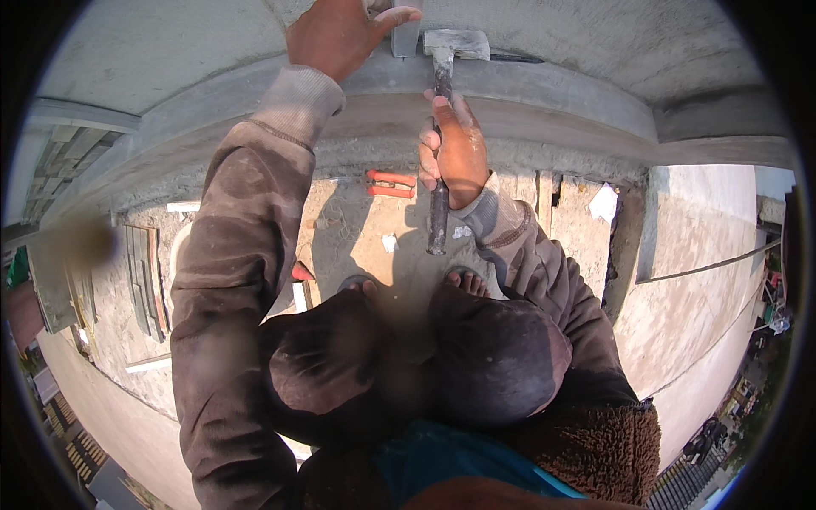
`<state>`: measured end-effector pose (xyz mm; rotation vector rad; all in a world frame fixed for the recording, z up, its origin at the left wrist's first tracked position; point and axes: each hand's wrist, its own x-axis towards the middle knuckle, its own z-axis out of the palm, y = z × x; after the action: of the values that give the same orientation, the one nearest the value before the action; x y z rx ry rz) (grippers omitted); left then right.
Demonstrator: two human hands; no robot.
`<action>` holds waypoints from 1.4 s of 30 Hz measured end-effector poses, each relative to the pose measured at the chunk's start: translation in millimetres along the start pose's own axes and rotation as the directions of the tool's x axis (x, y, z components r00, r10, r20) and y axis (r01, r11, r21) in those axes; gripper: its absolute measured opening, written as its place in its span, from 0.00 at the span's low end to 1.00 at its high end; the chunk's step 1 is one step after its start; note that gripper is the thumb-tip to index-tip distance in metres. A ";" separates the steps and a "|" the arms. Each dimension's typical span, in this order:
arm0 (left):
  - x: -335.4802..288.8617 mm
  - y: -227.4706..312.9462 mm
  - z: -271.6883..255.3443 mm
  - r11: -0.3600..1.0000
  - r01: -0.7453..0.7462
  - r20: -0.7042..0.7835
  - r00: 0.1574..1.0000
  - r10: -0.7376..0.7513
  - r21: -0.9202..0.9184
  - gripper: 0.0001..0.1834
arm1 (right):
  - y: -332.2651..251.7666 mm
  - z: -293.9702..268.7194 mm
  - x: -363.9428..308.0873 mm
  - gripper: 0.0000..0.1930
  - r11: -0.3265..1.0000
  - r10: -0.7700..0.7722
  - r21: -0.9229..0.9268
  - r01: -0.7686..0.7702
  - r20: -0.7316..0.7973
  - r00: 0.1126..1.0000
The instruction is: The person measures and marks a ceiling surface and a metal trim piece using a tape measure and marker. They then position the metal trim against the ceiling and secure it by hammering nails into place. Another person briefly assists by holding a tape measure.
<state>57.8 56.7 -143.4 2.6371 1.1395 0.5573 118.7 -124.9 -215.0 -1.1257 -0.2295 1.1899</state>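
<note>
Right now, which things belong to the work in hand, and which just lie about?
In use: dark-handled steel hammer in right hand; grey metal chisel under left hand; grey concrete ledge.
Lying about: red-handled pliers; white paper scraps; stacked wooden boards.

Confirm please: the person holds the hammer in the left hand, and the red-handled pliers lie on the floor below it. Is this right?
Not quite. The head view shows the hammer in the right hand; the left hand rests on the concrete ledge. The red-handled pliers do lie on the floor below.
</note>
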 end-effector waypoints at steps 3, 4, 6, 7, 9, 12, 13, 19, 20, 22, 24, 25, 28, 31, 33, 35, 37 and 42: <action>-8.8 -8.1 -4.4 0.975 -0.140 -0.135 0.984 0.118 -0.170 0.24 | 2.3 -24.0 -18.7 0.21 0.952 -0.201 -0.217 0.216 0.088 0.976; -14.8 -20.2 -7.2 0.954 -0.069 -0.049 0.997 0.058 -0.293 0.23 | -4.7 -37.6 -31.9 0.27 0.907 -0.159 -0.384 0.175 0.073 0.984; -27.8 -52.6 -15.4 0.857 0.094 0.138 0.990 -0.028 -0.507 0.22 | 1.5 -71.1 -44.1 0.26 0.600 -0.405 -0.737 0.311 0.055 0.913; -32.6 -60.4 -22.6 0.818 0.124 0.167 0.985 -0.035 -0.562 0.23 | -0.2 -87.6 -51.8 0.26 0.453 -0.490 -0.801 0.391 0.142 0.860; -37.3 -64.0 -29.2 0.713 0.172 0.216 0.976 -0.029 -0.680 0.26 | -5.7 -116.8 -70.9 0.24 0.294 -0.543 -0.847 0.442 0.233 0.807; -44.0 -38.3 -8.6 0.544 0.151 0.065 0.982 -0.175 -0.826 0.28 | -12.8 -135.9 -89.1 0.20 0.260 -0.527 -0.851 0.455 0.270 0.806; -48.2 -28.7 -1.6 0.426 0.124 0.012 0.967 -0.256 -0.896 0.27 | -11.0 -138.5 -93.0 0.20 0.227 -0.556 -0.855 0.466 0.278 0.783; -68.6 43.5 48.0 -0.156 -0.308 -0.165 0.798 -0.580 -0.938 0.29 | -35.7 -156.7 -92.9 0.19 0.339 -0.471 -0.848 0.408 0.222 0.854; -68.2 49.1 56.9 -0.181 -0.324 -0.156 0.783 -0.603 -0.928 0.28 | -41.4 -152.7 -89.8 0.19 0.162 -0.535 -0.874 0.459 0.313 0.785; -62.8 61.6 69.0 -0.155 -0.353 -0.175 0.742 -0.648 -0.923 0.26 | -57.1 -147.3 -90.8 0.19 0.104 -0.520 -0.882 0.459 0.345 0.781; -50.1 66.6 74.6 -0.031 -0.358 -0.245 0.695 -0.676 -0.933 0.23 | -62.8 -147.0 -85.5 0.20 0.083 -0.547 -0.850 0.520 0.397 0.737; -45.5 69.3 75.9 -0.009 -0.378 -0.273 0.685 -0.675 -0.926 0.22 | -65.0 -147.5 -84.7 0.20 0.077 -0.535 -0.855 0.513 0.399 0.745; -34.9 71.9 84.7 0.048 -0.446 -0.358 0.644 -0.676 -0.894 0.18 | -72.9 -145.5 -83.4 0.20 0.062 -0.503 -0.864 0.500 0.406 0.763; -26.3 69.0 95.6 0.090 -0.478 -0.401 0.604 -0.689 -0.874 0.15 | -75.5 -148.1 -75.9 0.21 -0.042 -0.515 -0.832 0.554 0.493 0.701; -24.5 68.5 101.0 0.117 -0.413 -0.366 0.601 -0.710 -0.903 0.15 | -77.4 -146.1 -76.4 0.21 -0.030 -0.494 -0.843 0.537 0.480 0.725; -24.6 65.4 104.4 0.141 -0.433 -0.404 0.607 -0.685 -0.890 0.11 | -76.7 -146.3 -75.2 0.21 -0.016 -0.480 -0.849 0.528 0.470 0.741; -22.7 63.5 107.6 0.169 -0.457 -0.442 0.599 -0.668 -0.874 0.10 | -76.9 -146.8 -70.9 0.21 -0.027 -0.479 -0.844 0.536 0.482 0.734; -19.0 67.8 107.0 0.139 -0.522 -0.462 0.562 -0.686 -0.842 0.08 | -80.2 -141.0 -62.1 0.20 -0.151 -0.492 -0.793 0.591 0.578 0.651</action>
<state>135.3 -8.0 -222.1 0.8525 0.5332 1.8831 236.3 -251.2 -194.9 -1.8023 -1.6585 0.0452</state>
